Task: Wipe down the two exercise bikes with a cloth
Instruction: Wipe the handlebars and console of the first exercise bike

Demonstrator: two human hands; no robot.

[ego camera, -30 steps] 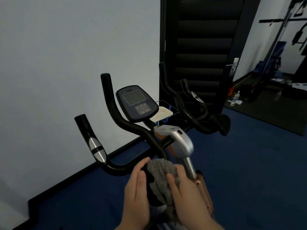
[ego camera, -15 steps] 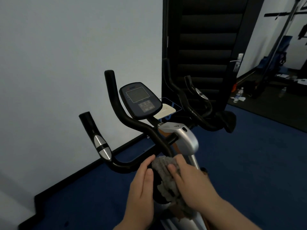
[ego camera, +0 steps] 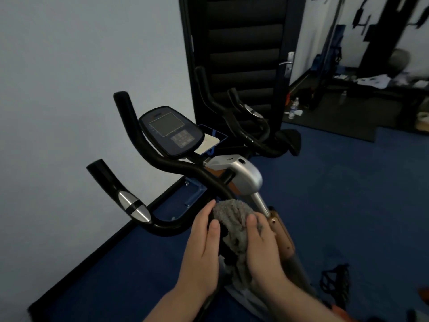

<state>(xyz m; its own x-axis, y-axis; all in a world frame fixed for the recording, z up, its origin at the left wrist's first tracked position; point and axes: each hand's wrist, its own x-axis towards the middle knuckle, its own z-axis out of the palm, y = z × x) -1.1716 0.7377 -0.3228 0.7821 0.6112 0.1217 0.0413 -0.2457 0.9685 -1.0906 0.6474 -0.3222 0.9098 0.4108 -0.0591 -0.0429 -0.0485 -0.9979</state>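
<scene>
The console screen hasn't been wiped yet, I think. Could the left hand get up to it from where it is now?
Probably yes. The left hand rests on the handlebar beside the grey cloth; only that curved bar lies between it and the console, and open space above leaves a way over it.

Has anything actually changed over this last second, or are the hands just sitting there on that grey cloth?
Little changed. Both hands kept the grey cloth wrapped on the near bike's handlebar; the right hand went on rubbing it, while the left hand stayed flat against the bar beside it. Nothing was picked up or let go. The view drifted slightly. The console and the second bike stayed put.
</scene>
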